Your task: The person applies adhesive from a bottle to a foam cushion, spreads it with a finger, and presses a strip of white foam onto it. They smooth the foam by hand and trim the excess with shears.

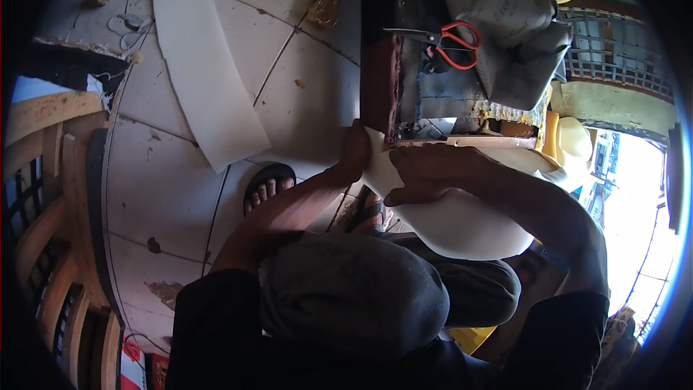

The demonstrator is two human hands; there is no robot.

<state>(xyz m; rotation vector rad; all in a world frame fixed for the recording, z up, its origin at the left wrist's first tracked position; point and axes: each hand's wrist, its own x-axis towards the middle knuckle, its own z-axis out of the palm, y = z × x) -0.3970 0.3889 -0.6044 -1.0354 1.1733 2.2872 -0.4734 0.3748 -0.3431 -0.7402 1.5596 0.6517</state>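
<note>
A pale foam-like sheet (462, 227) lies across the area before my knees, its narrow end (379, 166) against the corner of an upholstered frame (379, 87). My left hand (355, 150) grips the left edge of that narrow end, its fingertips mostly hidden. From the right, my right hand (424, 172) holds the same sheet, thumb toward me and fingers pressed along the frame's near edge. Red-handled scissors (451, 43) rest open on the frame, beside crumpled grey fabric (505, 22).
A long white strip (202, 65) lies on the tiled floor (159, 188). Slatted wooden frames (65, 202) stand at the left. My sandalled foot (268, 189) is below my left forearm. A webbed frame (613, 50) is at the upper right, above a bright opening (639, 209).
</note>
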